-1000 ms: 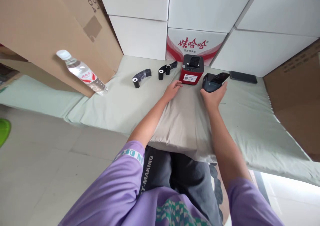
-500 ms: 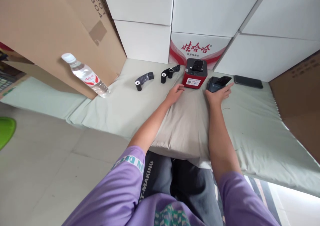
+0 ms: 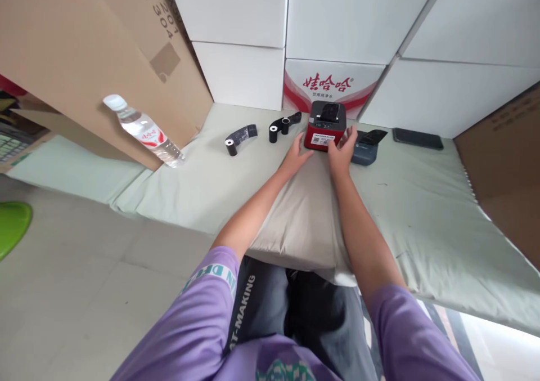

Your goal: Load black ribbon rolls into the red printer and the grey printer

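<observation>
While both arms stretched across a beige pillow (image 3: 304, 212), the left hand (image 3: 298, 155) and right hand (image 3: 342, 147) flanked a red printer (image 3: 325, 126) standing at the far edge of the green mat (image 3: 426, 201), before a stack of white boxes (image 3: 244, 32). Each hand was spread open, fingers touching the printer's lower corners without closing on it. A dark device (image 3: 365, 149) lay just right of the printer, a phone (image 3: 417, 138) beyond it, ribbon rolls (image 3: 274, 131) and a bottle (image 3: 143, 129) to the left.
</observation>
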Available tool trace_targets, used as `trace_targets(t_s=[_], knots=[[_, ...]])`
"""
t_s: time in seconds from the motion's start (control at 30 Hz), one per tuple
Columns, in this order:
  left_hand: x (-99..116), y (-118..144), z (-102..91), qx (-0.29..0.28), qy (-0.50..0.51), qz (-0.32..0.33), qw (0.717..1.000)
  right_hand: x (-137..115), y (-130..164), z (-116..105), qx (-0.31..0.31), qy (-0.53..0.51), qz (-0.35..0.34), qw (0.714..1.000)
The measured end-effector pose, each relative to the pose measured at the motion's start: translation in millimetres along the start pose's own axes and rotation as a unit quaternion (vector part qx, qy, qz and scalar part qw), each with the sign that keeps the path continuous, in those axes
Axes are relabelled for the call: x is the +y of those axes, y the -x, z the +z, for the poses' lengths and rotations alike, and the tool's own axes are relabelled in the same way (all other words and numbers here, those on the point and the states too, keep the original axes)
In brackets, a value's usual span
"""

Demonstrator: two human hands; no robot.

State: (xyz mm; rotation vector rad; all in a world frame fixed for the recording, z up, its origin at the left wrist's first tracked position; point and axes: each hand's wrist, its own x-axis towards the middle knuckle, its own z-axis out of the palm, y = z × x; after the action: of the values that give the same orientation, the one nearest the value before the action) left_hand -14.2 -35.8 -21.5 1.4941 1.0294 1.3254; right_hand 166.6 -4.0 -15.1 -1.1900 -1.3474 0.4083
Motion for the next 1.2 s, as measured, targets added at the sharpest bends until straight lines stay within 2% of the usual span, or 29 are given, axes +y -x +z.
trace_targets(t_s=[0.1,0.2,0.27,0.37,0.47,0.57,0.7,0.77,0.87,0.97,1.1,1.17,1.2], knots=[[-0.4,-38.4,5.9,0.056,0.012,0.02,0.998,8.5,-0.8,3.9,-0.064,0.017,0.025,0.997],[1.8,-71.9,14.0,0.031,0.023,0.023,0.999,8.5,2.0,-5.6,-0.096,0.075,0.014,0.992],[2.3,-82.5,21.0,0.009,0.04,0.013,0.999,5.7,4.0,-11.9,-0.096,0.111,0.006,0.989],[3.2,-81.8,29.3,0.009,0.065,0.013,0.998,-3.1,6.7,-16.5,-0.078,0.139,0.0,0.987],[11.2,-68.9,27.1,0.004,0.065,0.051,0.997,-20.7,13.9,-20.1,-0.069,0.144,-0.002,0.987],[30.1,-43.3,14.1,-0.005,0.024,0.084,0.996,-47.8,34.8,-29.4,-0.075,0.131,-0.004,0.989],[62.4,19.2,-0.6,-0.008,-0.019,0.103,0.994,-91.4,84.3,-53.8,-0.065,0.086,-0.001,0.994],[76.0,55.5,-0.8,-0.005,-0.011,0.108,0.994,-112.2,108.5,-68.5,-0.072,0.104,0.006,0.992],[86.3,98.0,4.5,0.001,0.018,0.073,0.997,-133.6,133.5,-84.3,-0.094,0.15,0.01,0.984],[84.2,117.7,8.7,0.016,0.04,0.046,0.998,-135.5,145.2,-87.6,-0.114,0.172,0.028,0.978],[77.0,121.0,6.1,0.005,0.076,0.0,0.997,-114.1,146.0,-85.1,-0.133,0.144,0.057,0.979],[74.8,117.1,0.3,-0.007,0.101,-0.017,0.995,-105.7,144.5,-86.4,-0.118,0.128,0.03,0.984],[73.2,113.1,-3.5,-0.008,0.112,-0.028,0.993,-105.1,144.3,-87.3,-0.095,0.129,-0.005,0.987]])
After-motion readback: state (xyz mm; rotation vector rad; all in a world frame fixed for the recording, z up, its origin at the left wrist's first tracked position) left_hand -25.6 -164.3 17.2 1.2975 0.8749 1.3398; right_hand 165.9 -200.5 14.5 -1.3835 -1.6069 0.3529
